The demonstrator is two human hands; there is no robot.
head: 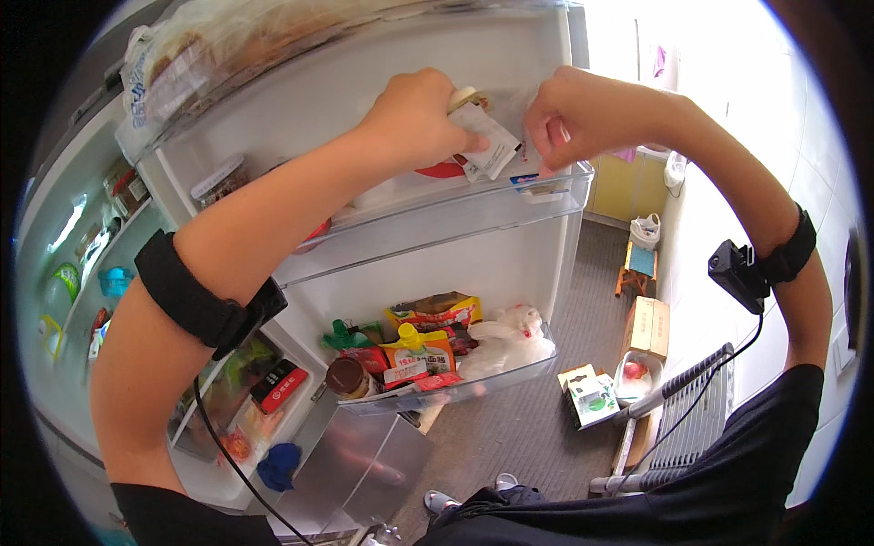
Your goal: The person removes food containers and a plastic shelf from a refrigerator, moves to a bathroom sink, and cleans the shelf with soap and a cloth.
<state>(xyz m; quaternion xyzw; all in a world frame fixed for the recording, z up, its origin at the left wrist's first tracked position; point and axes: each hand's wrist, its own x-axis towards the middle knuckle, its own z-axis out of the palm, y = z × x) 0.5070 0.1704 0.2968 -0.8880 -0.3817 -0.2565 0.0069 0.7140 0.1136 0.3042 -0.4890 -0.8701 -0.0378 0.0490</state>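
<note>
In the upper middle, my left hand (423, 119) grips several small sachets, a white paper one (486, 140) with print in front. They are above the clear middle shelf (437, 222) of an opened fridge door. Just to the right, my right hand (570, 126) has its fingers curled by a clear, wrinkled plastic bag or wrap; its grip on that cannot be made out. Beneath the right hand a small blue packet (524, 179) lies at the shelf's right end. A red round thing (440, 169) and a jar with a pale lid (222, 181) are on the same shelf.
The door's lower bin (450, 399) holds a brown-lidded jar (348, 377), spouted sauce pouches (420, 351) and a white plastic bag (509, 348). Fridge shelves stand at left. On the floor at right are a cardboard box (645, 327), a small stool (640, 263) and a metal folding frame (689, 409).
</note>
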